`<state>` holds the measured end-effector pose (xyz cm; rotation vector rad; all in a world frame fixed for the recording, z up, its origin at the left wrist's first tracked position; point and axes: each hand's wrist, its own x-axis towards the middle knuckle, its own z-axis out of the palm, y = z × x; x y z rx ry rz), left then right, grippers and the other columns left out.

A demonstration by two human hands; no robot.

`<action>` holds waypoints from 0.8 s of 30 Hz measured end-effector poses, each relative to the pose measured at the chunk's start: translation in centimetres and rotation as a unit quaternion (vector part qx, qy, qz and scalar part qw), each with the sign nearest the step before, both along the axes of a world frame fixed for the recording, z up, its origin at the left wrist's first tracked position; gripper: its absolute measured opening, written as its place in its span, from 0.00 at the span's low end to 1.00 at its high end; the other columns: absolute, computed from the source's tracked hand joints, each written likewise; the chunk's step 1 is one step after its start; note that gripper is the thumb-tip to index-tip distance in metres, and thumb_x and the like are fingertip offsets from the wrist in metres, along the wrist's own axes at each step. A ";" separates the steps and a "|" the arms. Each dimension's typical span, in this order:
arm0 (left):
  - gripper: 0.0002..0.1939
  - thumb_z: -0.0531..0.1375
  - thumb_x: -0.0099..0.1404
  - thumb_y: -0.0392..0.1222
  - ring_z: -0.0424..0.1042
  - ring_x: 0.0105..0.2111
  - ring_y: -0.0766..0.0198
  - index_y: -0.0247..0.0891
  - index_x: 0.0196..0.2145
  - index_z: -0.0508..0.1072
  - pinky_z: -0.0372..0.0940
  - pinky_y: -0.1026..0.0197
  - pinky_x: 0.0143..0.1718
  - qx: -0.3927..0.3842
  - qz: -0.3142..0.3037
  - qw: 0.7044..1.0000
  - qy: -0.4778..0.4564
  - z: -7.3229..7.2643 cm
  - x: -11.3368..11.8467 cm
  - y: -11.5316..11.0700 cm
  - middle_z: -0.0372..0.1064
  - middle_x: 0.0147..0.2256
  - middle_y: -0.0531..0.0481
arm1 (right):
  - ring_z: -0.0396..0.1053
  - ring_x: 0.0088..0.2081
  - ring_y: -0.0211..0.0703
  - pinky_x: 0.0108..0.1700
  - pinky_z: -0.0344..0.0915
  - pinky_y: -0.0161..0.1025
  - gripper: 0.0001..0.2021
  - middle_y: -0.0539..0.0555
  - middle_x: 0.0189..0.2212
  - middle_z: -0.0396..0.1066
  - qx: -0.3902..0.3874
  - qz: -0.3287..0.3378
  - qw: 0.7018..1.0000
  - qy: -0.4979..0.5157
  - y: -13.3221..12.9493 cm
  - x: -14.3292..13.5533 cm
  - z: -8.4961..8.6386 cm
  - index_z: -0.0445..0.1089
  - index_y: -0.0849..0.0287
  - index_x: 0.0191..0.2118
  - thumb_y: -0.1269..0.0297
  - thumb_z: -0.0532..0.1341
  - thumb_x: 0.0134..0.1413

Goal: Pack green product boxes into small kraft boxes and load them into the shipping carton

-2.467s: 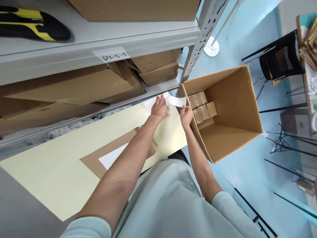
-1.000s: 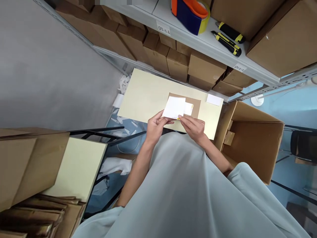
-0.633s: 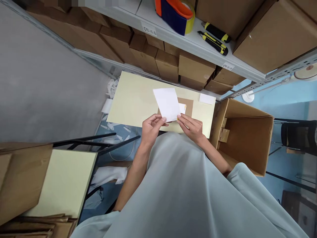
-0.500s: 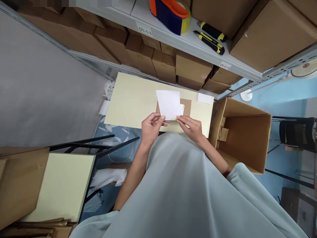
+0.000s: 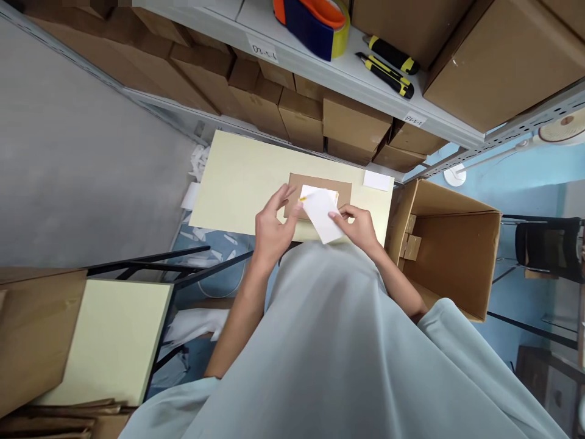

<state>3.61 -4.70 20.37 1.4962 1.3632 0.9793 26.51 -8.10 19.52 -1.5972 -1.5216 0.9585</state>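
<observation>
Tilted in the air over the table's front edge is a white sheet (image 5: 323,219), pinched along its right side by my right hand (image 5: 359,227). My left hand (image 5: 274,227) is raised at the sheet's left with its fingers apart and slightly blurred, holding nothing. A small yellow mark shows at the sheet's upper left corner, near my left fingertips. Behind the sheet a brown cardboard piece (image 5: 297,183) lies flat on the pale yellow table (image 5: 242,177). On the cardboard rests a white card (image 5: 313,190), partly covered by the sheet.
A small white paper (image 5: 377,180) lies at the table's right end. An open cardboard box (image 5: 461,262) stands to the right. Above the table, a metal shelf (image 5: 320,79) holds boxes, tape (image 5: 311,27) and two utility knives (image 5: 388,67). Another table (image 5: 114,335) is at lower left.
My left hand has let go of the white sheet and opened. The sheet has turned and come down toward me in my right hand, uncovering more of the cardboard and the card.
</observation>
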 end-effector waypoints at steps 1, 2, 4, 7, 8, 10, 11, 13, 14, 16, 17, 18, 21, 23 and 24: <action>0.40 0.61 0.76 0.72 0.76 0.67 0.44 0.38 0.69 0.75 0.70 0.41 0.70 -0.033 0.009 0.999 -0.037 -0.3 0.0 -0.3 0.79 0.64 0.34 | 0.67 0.29 0.40 0.35 0.66 0.38 0.29 0.48 0.26 0.70 -0.010 -0.033 0.999 0.039 -0.1 -0.1 0.1 0.70 0.53 0.29 0.33 0.63 0.72; 0.42 0.60 0.75 0.75 0.78 0.65 0.42 0.37 0.68 0.76 0.71 0.40 0.69 -0.072 0.000 0.995 -0.076 -0.4 0.1 -0.6 0.81 0.62 0.32 | 0.62 0.27 0.39 0.32 0.62 0.37 0.31 0.46 0.24 0.64 -0.017 -0.060 0.995 0.072 -0.2 -0.2 0.3 0.65 0.53 0.27 0.31 0.62 0.70; 0.42 0.61 0.73 0.77 0.82 0.59 0.40 0.35 0.60 0.82 0.74 0.39 0.64 -0.155 -0.046 0.977 -0.136 -0.5 0.2 -1.5 0.84 0.55 0.32 | 0.54 0.27 0.37 0.30 0.54 0.36 0.34 0.44 0.23 0.54 -0.025 -0.098 0.988 0.116 -0.3 -0.5 0.8 0.59 0.52 0.26 0.27 0.63 0.67; 0.34 0.70 0.65 0.74 0.85 0.51 0.41 0.37 0.44 0.87 0.77 0.42 0.58 -0.226 -0.092 0.956 -0.160 0.1 0.4 -2.6 0.87 0.47 0.36 | 0.50 0.28 0.37 0.30 0.51 0.37 0.35 0.44 0.24 0.50 -0.033 -0.130 0.980 0.144 -0.2 -0.9 1.5 0.56 0.52 0.26 0.25 0.64 0.64; 0.30 0.73 0.63 0.71 0.85 0.49 0.41 0.38 0.41 0.87 0.78 0.43 0.57 -0.229 -0.091 0.956 -0.160 0.3 0.4 -2.9 0.87 0.44 0.38 | 0.49 0.29 0.37 0.31 0.51 0.37 0.36 0.44 0.24 0.50 -0.034 -0.136 0.979 0.147 -0.2 -1.0 1.7 0.55 0.52 0.26 0.24 0.64 0.63; 0.25 0.76 0.60 0.66 0.85 0.46 0.43 0.40 0.36 0.87 0.78 0.45 0.55 -0.216 -0.078 0.960 -0.161 0.9 0.5 -3.1 0.86 0.41 0.41 | 0.49 0.29 0.37 0.31 0.51 0.37 0.36 0.44 0.25 0.50 -0.033 -0.141 0.978 0.150 -0.1 -1.1 2.0 0.55 0.52 0.27 0.23 0.64 0.63; 0.22 0.76 0.60 0.64 0.85 0.46 0.44 0.40 0.34 0.87 0.78 0.45 0.54 -0.209 -0.071 0.962 -0.164 1.1 0.5 -3.1 0.86 0.39 0.41 | 0.50 0.29 0.37 0.31 0.51 0.37 0.36 0.45 0.25 0.50 -0.031 -0.141 0.978 0.151 0.0 -1.1 2.1 0.55 0.52 0.27 0.23 0.64 0.63; 0.19 0.76 0.60 0.61 0.84 0.44 0.47 0.41 0.33 0.86 0.79 0.46 0.53 -0.199 -0.061 0.964 -0.162 1.4 0.5 -3.1 0.85 0.38 0.43 | 0.49 0.29 0.37 0.31 0.51 0.37 0.37 0.44 0.25 0.50 -0.028 -0.138 0.979 0.150 0.1 -1.2 2.3 0.55 0.51 0.27 0.22 0.63 0.62; 0.18 0.76 0.60 0.60 0.84 0.43 0.47 0.41 0.33 0.86 0.79 0.47 0.52 -0.196 -0.058 0.966 -0.158 1.5 0.5 -3.0 0.85 0.38 0.43 | 0.49 0.29 0.37 0.30 0.51 0.37 0.37 0.44 0.25 0.49 -0.028 -0.137 0.979 0.150 0.1 -1.2 2.4 0.55 0.51 0.27 0.21 0.63 0.62; 0.17 0.76 0.60 0.58 0.83 0.42 0.49 0.41 0.32 0.86 0.79 0.48 0.51 -0.190 -0.055 0.969 -0.148 1.5 0.5 -2.9 0.85 0.37 0.44 | 0.49 0.28 0.37 0.30 0.51 0.37 0.37 0.44 0.25 0.48 -0.031 -0.137 0.979 0.150 0.1 -1.2 2.4 0.54 0.51 0.27 0.21 0.62 0.62; 0.17 0.76 0.60 0.58 0.83 0.42 0.50 0.41 0.32 0.85 0.78 0.49 0.50 -0.186 -0.055 0.970 -0.144 1.4 0.5 -2.8 0.85 0.37 0.44 | 0.49 0.28 0.36 0.30 0.51 0.37 0.37 0.44 0.25 0.47 -0.033 -0.137 0.979 0.149 0.0 -1.2 2.4 0.54 0.51 0.27 0.21 0.62 0.62; 0.16 0.75 0.60 0.57 0.82 0.41 0.51 0.41 0.32 0.85 0.78 0.49 0.50 -0.181 -0.056 0.972 -0.142 1.3 0.5 -2.8 0.84 0.37 0.44 | 0.49 0.28 0.36 0.30 0.51 0.36 0.37 0.44 0.25 0.47 -0.034 -0.137 0.979 0.148 0.0 -1.2 2.4 0.53 0.51 0.27 0.21 0.62 0.62; 0.15 0.74 0.61 0.55 0.82 0.41 0.52 0.41 0.33 0.84 0.78 0.51 0.49 -0.166 -0.065 0.975 -0.135 1.1 0.5 -2.6 0.84 0.37 0.45 | 0.51 0.28 0.36 0.30 0.52 0.36 0.36 0.44 0.25 0.48 -0.038 -0.135 0.980 0.139 0.0 -1.2 1.8 0.53 0.51 0.28 0.22 0.62 0.63; 0.13 0.73 0.63 0.54 0.81 0.40 0.54 0.41 0.33 0.84 0.77 0.52 0.49 -0.153 -0.072 0.977 -0.129 0.9 0.5 -2.6 0.83 0.36 0.46 | 0.53 0.28 0.37 0.31 0.54 0.35 0.34 0.44 0.25 0.51 -0.051 -0.131 0.982 0.122 0.2 -1.0 1.1 0.55 0.51 0.28 0.25 0.61 0.67; 0.13 0.72 0.63 0.53 0.81 0.40 0.55 0.41 0.34 0.83 0.77 0.52 0.48 -0.144 -0.077 0.979 -0.126 0.8 0.6 -2.5 0.82 0.36 0.47 | 0.56 0.28 0.37 0.31 0.55 0.35 0.33 0.44 0.25 0.53 -0.064 -0.125 0.985 0.104 0.3 -1.0 0.8 0.57 0.51 0.29 0.27 0.61 0.69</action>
